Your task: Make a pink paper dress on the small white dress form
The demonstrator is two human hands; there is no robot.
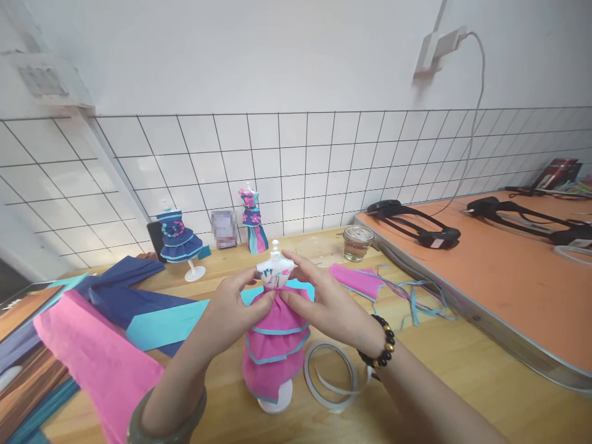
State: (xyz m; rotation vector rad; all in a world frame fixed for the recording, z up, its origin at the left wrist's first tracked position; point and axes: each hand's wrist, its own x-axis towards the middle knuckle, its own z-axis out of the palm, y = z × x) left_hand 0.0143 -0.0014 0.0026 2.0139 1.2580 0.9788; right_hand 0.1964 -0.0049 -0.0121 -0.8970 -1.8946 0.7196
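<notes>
A small white dress form [275, 269] stands upright on the table in front of me, its bust printed with coloured marks. Around its lower part hangs a pink tiered skirt [277, 346] edged in light blue. My left hand [238, 302] has its thumb pressed on the skirt's waist from the left, fingers against the form's side. From the other side my right hand [326, 299] pinches the same waist, thumb in front and fingers round the bust. Both thumb tips nearly meet. A roll of white tape [309, 381] lies beside the skirt, partly unwound under my right wrist.
Pink [87, 345], light blue [164, 322] and navy sheets [139, 280] spread leftward. Behind stand a navy-dressed form [181, 245] and another dressed form [252, 216]. A glass [358, 244], a pink piece [354, 280] and thin strips [416, 302] lie right, near an orange board [481, 280] bearing black headsets [428, 237].
</notes>
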